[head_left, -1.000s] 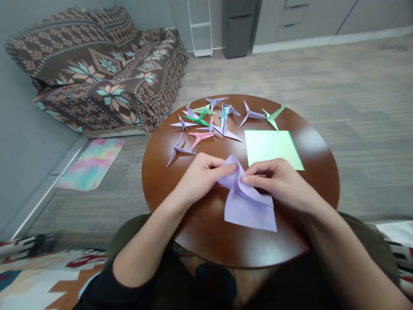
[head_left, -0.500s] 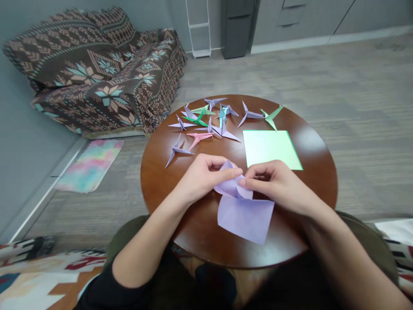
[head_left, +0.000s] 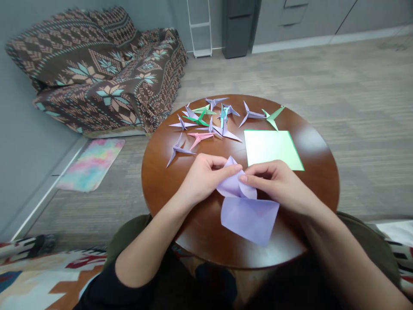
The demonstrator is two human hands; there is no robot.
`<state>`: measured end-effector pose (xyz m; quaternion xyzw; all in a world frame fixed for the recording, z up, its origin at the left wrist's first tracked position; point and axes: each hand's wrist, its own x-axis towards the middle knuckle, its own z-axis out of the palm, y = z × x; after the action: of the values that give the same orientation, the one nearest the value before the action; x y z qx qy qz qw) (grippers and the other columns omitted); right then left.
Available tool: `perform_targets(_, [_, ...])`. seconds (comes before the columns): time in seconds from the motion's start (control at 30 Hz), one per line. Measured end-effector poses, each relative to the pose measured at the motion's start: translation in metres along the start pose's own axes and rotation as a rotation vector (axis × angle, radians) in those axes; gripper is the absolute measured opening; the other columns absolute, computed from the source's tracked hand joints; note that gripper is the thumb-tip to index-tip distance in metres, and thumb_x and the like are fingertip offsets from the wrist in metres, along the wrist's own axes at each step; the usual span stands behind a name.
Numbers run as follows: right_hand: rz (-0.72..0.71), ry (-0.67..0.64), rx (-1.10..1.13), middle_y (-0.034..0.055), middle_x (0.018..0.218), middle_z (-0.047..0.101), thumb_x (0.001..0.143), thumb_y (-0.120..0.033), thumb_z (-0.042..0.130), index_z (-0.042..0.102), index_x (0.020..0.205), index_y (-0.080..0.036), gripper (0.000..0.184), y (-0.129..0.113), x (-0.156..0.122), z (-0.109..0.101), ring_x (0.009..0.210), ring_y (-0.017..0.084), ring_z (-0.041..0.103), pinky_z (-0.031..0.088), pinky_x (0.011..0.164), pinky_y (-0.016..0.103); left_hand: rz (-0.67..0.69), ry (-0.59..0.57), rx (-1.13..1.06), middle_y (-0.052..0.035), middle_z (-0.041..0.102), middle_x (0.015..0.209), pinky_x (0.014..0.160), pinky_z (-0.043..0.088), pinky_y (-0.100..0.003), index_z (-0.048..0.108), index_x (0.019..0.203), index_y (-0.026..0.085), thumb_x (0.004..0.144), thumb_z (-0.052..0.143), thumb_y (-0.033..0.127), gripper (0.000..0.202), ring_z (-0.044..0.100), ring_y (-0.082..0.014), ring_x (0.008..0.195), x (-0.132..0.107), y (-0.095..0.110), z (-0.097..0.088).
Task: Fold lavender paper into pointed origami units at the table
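Both my hands pinch a partly folded sheet of purple origami paper [head_left: 250, 220] above the near half of the round table. My left hand [head_left: 206, 174] grips its upper left part, thumb on top and fingers behind. Just to the right, my right hand [head_left: 274, 181] pinches the fold near the middle, thumb close to the left thumb. The upper part of the paper is bent into curved flaps, while a broad flat flap hangs toward me. A stack of light green paper [head_left: 271, 148] lies just beyond my right hand.
Several folded paper cranes in purple, green and blue lie across the far left of the wooden table [head_left: 161, 185]. A pink crane [head_left: 200, 137] and a light green crane [head_left: 273, 117] are among them. A sofa [head_left: 109, 82] under a patterned cover stands at the back left.
The hanging purple flap has shifted slightly right and its curved folds have opened a little. My right thumb has slid slightly on the fold; both hands keep their hold.
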<state>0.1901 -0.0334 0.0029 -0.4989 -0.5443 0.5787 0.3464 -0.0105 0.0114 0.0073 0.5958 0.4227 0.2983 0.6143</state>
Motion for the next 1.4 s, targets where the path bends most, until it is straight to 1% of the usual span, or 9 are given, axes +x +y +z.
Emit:
perform_targets(0.17, [0.015,0.043,0.026,0.0013,0.063,0.063,0.077,-0.052,0.084,0.074,0.068,-0.015,0.039,0.0009,0.0003,0.0017,0.057,0.011,0.046,0.033,0.055,0.027,0.007,0.035,-0.012,-0.0003,0.065,0.064,0.050,0.033,-0.022,0.076,0.070,0.013,0.076,0.084,0.048,0.037,0.049,-0.0091,0.056,-0.0005,-0.0002,0.0027])
perform_targets(0.27, [0.020,0.047,0.037,0.0007,0.061,0.061,0.076,-0.051,0.085,0.073,0.066,-0.015,0.040,0.0009,0.0005,0.0021,0.056,0.011,0.044,0.032,0.054,0.026,0.008,0.041,-0.004,0.0001,0.063,0.062,0.050,0.032,-0.022,0.075,0.068,0.013,0.076,0.083,0.048,0.038,0.047,-0.0089,0.056,-0.0002,-0.0012,0.0030])
perform_targets(0.6, [0.023,0.098,0.025,0.0029,0.061,0.064,0.072,-0.053,0.087,0.073,0.063,-0.015,0.041,-0.0005,0.0009,0.0039,0.056,0.012,0.047,0.033,0.053,0.026,0.009,0.023,-0.047,-0.0005,0.064,0.067,0.052,0.034,-0.021,0.076,0.073,0.012,0.080,0.082,0.045,0.034,0.048,-0.0092,0.059,0.0008,-0.0054,0.0042])
perform_targets(0.8, [0.040,0.093,0.047,0.0029,0.060,0.063,0.072,-0.053,0.087,0.070,0.062,-0.015,0.043,0.0012,0.0010,0.0043,0.054,0.012,0.049,0.033,0.050,0.026,0.012,0.015,-0.058,-0.0004,0.065,0.068,0.053,0.037,-0.022,0.076,0.075,0.013,0.081,0.080,0.045,0.033,0.049,-0.0094,0.058,0.0006,-0.0052,0.0070])
perform_targets(0.93, [0.011,0.155,0.040,0.0007,0.059,0.062,0.072,-0.052,0.088,0.069,0.066,-0.016,0.041,-0.0004,0.0004,0.0039,0.051,0.010,0.046,0.032,0.048,0.024,0.047,0.034,-0.049,-0.0015,0.067,0.071,0.056,0.039,-0.022,0.075,0.078,0.013,0.081,0.080,0.042,0.030,0.054,-0.0111,0.061,0.0006,-0.0040,0.0067])
perform_targets(1.07, [-0.070,0.192,-0.024,-0.0007,0.063,0.063,0.074,-0.044,0.089,0.071,0.073,-0.016,0.033,-0.0040,-0.0011,0.0014,0.054,0.010,0.048,0.032,0.048,0.023,0.107,-0.008,-0.038,-0.0020,0.069,0.077,0.064,0.044,-0.023,0.075,0.082,0.013,0.082,0.079,0.034,0.022,0.058,-0.0122,0.069,0.0005,-0.0025,0.0045])
perform_targets(1.13, [-0.100,0.188,-0.057,0.0001,0.068,0.065,0.078,-0.043,0.087,0.073,0.077,-0.017,0.030,-0.0046,-0.0018,0.0005,0.057,0.011,0.051,0.034,0.049,0.023,0.126,-0.018,-0.040,-0.0019,0.068,0.078,0.066,0.045,-0.023,0.074,0.082,0.013,0.082,0.079,0.033,0.021,0.058,-0.0123,0.071,0.0003,-0.0021,0.0042])
perform_targets(1.23, [-0.094,0.154,-0.075,0.0015,0.070,0.067,0.082,-0.045,0.083,0.074,0.080,-0.016,0.030,-0.0042,-0.0024,0.0008,0.059,0.012,0.054,0.037,0.051,0.023,0.121,-0.003,-0.022,-0.0015,0.066,0.076,0.062,0.043,-0.022,0.072,0.081,0.013,0.082,0.080,0.036,0.024,0.055,-0.0122,0.069,-0.0003,-0.0014,0.0055])
perform_targets(1.4, [-0.034,0.126,-0.034,0.0012,0.064,0.066,0.078,-0.050,0.085,0.072,0.074,-0.016,0.037,-0.0038,-0.0024,0.0028,0.054,0.012,0.052,0.037,0.049,0.024,0.091,0.016,0.013,-0.0006,0.061,0.071,0.057,0.038,-0.022,0.070,0.076,0.013,0.082,0.078,0.044,0.033,0.051,-0.0112,0.065,-0.0019,0.0010,0.0101])
